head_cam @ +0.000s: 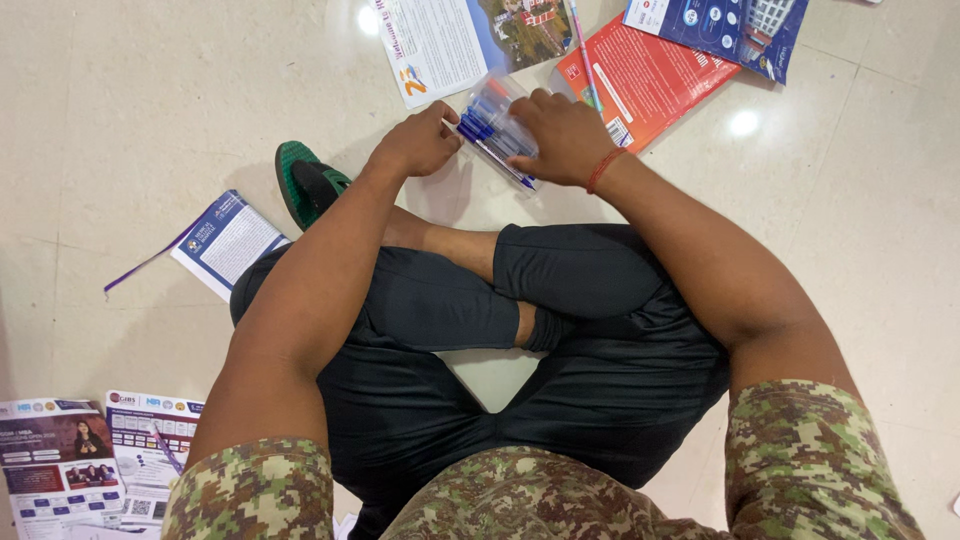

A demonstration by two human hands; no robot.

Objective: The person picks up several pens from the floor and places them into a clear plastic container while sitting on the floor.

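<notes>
I sit cross-legged on a pale tiled floor. In front of my knees lies a clear plastic pack of blue pens point(492, 128). My left hand point(420, 140) grips the pack's left end, with a pen tip showing by the fingers. My right hand point(565, 135), with a red thread on the wrist, closes over the right side of the same pack. A single pen point(583, 45) lies just beyond the hands, across a red book.
A red book point(650, 75) and a blue booklet point(735, 25) lie at the top right. A white leaflet point(450, 40) lies at the top. A green sandal point(305, 180), a blue-and-white booklet point(225, 240) and several flyers point(90, 460) lie on the left.
</notes>
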